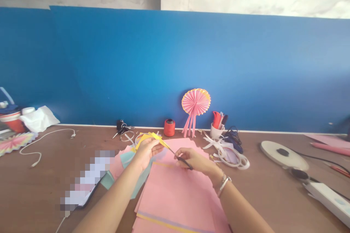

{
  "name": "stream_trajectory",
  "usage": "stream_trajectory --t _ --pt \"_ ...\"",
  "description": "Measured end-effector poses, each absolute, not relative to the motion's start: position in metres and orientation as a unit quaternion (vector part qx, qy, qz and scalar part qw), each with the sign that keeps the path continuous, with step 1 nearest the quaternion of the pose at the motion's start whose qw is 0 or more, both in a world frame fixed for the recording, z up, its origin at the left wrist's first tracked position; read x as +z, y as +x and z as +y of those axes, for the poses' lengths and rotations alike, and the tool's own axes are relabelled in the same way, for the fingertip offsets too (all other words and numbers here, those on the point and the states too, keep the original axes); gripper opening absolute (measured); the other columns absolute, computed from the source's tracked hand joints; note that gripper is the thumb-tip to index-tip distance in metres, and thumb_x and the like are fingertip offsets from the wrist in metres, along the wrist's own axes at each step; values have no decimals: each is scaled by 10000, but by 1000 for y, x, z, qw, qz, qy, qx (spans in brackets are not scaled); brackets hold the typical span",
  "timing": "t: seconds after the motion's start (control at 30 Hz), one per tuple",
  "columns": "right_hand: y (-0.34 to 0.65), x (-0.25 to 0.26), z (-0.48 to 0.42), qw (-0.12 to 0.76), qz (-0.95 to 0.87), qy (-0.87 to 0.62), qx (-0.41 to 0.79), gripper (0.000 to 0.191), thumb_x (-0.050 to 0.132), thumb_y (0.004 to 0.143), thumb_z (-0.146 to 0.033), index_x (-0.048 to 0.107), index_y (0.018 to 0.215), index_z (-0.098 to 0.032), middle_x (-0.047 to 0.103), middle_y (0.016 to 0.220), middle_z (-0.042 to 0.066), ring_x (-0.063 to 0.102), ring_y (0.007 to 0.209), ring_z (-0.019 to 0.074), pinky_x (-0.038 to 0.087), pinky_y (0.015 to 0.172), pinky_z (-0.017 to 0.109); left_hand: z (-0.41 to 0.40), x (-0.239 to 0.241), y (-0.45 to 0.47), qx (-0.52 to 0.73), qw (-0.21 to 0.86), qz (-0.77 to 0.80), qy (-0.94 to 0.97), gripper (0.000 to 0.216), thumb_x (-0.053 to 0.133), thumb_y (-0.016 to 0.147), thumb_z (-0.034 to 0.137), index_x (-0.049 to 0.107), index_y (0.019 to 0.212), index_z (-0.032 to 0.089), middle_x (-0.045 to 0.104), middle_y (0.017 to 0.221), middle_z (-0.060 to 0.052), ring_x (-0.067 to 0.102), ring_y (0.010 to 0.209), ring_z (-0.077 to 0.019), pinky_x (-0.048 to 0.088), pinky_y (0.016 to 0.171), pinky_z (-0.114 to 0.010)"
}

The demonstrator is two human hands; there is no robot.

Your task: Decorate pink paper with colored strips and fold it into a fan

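My left hand (148,150) is closed on a strip of yellow paper (158,137), held above the far end of the paper stack. In my right hand (191,160) is a pair of scissors (185,162) with dark handles, fingers wrapped round them. The blades point left and meet the end of the yellow strip. Below both hands lies a stack of pink paper sheets (180,193), with yellow and lilac edges showing near the front. Teal paper (142,180) and more yellow paper (140,140) lie beside my left hand.
A pleated pink paper rosette (196,102) leans on the blue wall panel. Along the back are a red tape roll (169,128), keys (124,128), a white cup of tools (217,131) and white ribbon (232,158). A blurred phone (87,182) lies left; a white disc (284,156) lies right.
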State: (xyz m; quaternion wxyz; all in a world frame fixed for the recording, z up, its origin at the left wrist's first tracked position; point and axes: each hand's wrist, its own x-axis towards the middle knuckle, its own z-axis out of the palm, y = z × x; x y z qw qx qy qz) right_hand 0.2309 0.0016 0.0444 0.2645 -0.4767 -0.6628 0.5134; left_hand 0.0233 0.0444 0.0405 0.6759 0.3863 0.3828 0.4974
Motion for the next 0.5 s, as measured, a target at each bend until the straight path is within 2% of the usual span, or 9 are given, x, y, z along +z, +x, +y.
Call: stream_trajectory --t 0.5 --pt "231 47 1 258 -668 -495 493 276 671 644 -332 597 850 -165 541 566 -42 478 464 72 347 438 181 44 41 24 499 676 384 383 78 611 735 157 620 800 116 711 826 -93 682 768 -179 536 779 -292"
